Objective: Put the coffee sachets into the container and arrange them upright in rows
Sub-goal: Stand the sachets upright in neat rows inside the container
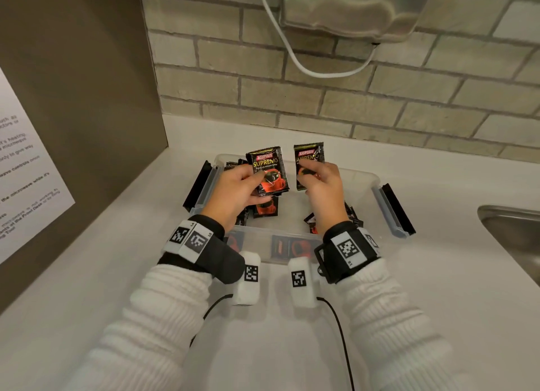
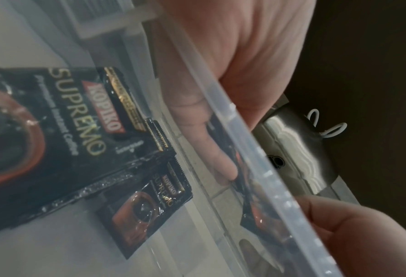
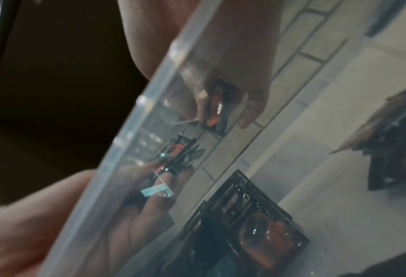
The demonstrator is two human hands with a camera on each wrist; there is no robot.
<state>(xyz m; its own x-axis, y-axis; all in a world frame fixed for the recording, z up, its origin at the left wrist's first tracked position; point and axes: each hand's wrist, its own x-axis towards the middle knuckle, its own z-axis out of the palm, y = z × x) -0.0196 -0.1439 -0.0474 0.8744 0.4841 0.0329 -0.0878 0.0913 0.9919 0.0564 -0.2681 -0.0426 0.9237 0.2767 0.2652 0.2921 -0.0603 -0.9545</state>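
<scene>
The clear container (image 1: 361,177) sits on the white counter (image 1: 117,274), and against its near wall a few loose sachets (image 1: 295,246) lie flat on its floor, with others scattered farther in. Above the container, the left hand (image 1: 233,192) pinches one black coffee sachet (image 1: 267,168) upright between thumb and curled fingers, and the right hand (image 1: 324,186) grips a second sachet (image 1: 309,157) the same way. Beyond the container rises the brick wall (image 1: 350,84).

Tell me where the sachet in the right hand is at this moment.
In the head view, the right hand pinches a sachet upright above the clear container, just right of the sachet held by the left hand.
</scene>
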